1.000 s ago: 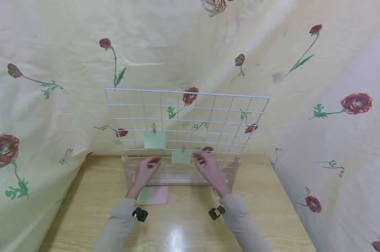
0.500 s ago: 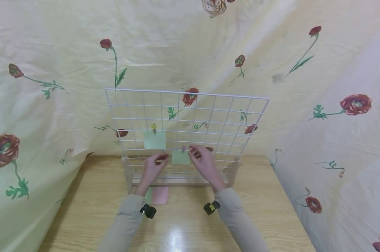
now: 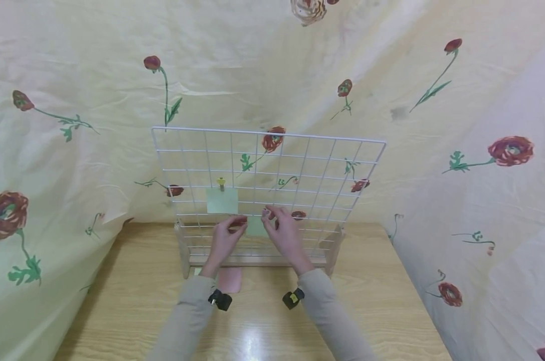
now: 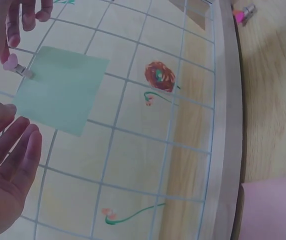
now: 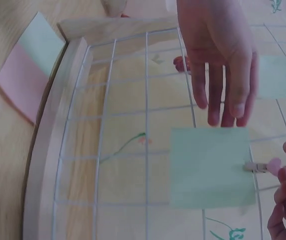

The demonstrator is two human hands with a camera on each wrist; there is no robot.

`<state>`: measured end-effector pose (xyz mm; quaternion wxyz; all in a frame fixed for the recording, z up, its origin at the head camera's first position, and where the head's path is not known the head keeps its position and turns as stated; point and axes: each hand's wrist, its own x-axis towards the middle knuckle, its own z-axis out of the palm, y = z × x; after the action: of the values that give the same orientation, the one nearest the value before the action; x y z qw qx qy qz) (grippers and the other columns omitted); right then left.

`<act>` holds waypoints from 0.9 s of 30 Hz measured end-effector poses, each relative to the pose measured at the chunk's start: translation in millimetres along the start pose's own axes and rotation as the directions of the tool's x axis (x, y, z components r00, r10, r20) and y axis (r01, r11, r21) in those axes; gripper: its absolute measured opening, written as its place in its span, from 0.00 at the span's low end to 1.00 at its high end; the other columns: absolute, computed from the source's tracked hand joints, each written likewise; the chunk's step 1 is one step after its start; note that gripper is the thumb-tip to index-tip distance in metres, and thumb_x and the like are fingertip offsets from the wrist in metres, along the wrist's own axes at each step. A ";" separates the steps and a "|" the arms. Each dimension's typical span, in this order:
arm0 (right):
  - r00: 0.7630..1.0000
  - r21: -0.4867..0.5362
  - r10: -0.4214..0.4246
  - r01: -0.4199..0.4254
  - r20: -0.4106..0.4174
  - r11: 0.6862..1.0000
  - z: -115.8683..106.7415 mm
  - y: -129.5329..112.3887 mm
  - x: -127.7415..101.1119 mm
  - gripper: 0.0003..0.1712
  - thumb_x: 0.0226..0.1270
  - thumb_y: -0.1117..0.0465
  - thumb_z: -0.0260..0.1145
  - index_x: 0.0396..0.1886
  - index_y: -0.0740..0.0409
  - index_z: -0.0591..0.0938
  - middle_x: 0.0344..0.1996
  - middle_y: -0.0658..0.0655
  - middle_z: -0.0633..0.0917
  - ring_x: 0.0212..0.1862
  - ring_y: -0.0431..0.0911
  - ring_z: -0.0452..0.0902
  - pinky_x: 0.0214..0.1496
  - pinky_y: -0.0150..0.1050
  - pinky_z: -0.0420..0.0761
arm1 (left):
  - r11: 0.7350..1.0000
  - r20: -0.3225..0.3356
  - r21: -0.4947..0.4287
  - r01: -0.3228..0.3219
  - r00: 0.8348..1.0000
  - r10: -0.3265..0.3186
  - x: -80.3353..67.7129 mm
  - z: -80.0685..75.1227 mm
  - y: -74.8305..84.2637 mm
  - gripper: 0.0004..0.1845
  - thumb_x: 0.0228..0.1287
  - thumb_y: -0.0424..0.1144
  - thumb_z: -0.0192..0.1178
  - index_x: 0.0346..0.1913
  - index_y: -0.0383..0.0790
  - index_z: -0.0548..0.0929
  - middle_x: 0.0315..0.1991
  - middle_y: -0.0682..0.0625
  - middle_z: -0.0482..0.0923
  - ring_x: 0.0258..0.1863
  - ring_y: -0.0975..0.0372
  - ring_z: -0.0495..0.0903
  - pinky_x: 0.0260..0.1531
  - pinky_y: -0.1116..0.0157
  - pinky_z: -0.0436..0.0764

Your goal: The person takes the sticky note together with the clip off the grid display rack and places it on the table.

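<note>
Right hand (image 3: 285, 231): fingers pinch pink heart clip (image 5: 271, 165) on green note (image 5: 210, 166). Left hand (image 3: 225, 235): fingers straight, relaxed, beside note, holding nothing.

The counter (image 3: 119, 301) is pale wood with visible grain, smooth and glossy, catching a bright glare at the lower middle of the head view. The grid (image 3: 272, 170) is thin wire coated in smooth white, set in a matt, light wooden base (image 3: 254, 260). The green notes (image 3: 221, 200) are matt paper, as is the pink pad (image 3: 230, 279). The backdrop (image 3: 73, 100) is thin, creased cloth printed with flowers. The sleeves (image 3: 182, 321) are matt beige cloth.
</note>
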<state>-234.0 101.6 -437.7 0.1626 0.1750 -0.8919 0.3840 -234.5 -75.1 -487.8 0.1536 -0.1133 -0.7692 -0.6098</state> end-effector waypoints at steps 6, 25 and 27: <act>0.998 -0.019 0.035 -0.036 -0.054 0.999 12.0 -4.3 0.3 0.22 0.62 0.65 0.68 0.55 0.68 0.79 0.34 0.55 0.79 0.22 0.39 0.65 0.21 0.29 0.68 | 1.000 -0.032 -0.021 0.008 0.999 -0.009 0.3 2.9 0.1 0.11 0.59 0.24 0.64 0.46 0.28 0.82 0.43 0.38 0.83 0.43 0.48 0.82 0.41 0.60 0.84; 0.986 0.141 0.123 -0.108 -0.108 0.984 19.1 -2.4 1.9 0.14 0.57 0.72 0.68 0.44 0.65 0.82 0.28 0.55 0.77 0.25 0.42 0.65 0.27 0.29 0.67 | 0.995 -0.160 -0.097 -0.011 0.987 -0.004 3.6 22.7 -2.8 0.08 0.59 0.21 0.62 0.41 0.26 0.82 0.38 0.32 0.82 0.39 0.46 0.82 0.39 0.57 0.84; 0.986 0.150 0.119 -0.101 -0.119 0.984 20.0 -1.1 2.0 0.12 0.57 0.72 0.67 0.43 0.66 0.83 0.27 0.55 0.76 0.26 0.43 0.66 0.27 0.29 0.67 | 0.995 -0.174 -0.102 -0.001 0.985 -0.017 3.5 24.2 -1.8 0.07 0.58 0.20 0.62 0.40 0.25 0.82 0.38 0.32 0.82 0.39 0.45 0.82 0.38 0.57 0.84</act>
<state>-238.5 85.7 -449.2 0.1846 0.1116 -0.8582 0.4657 -240.7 -52.1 -493.2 0.2120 -0.0640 -0.7211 -0.6565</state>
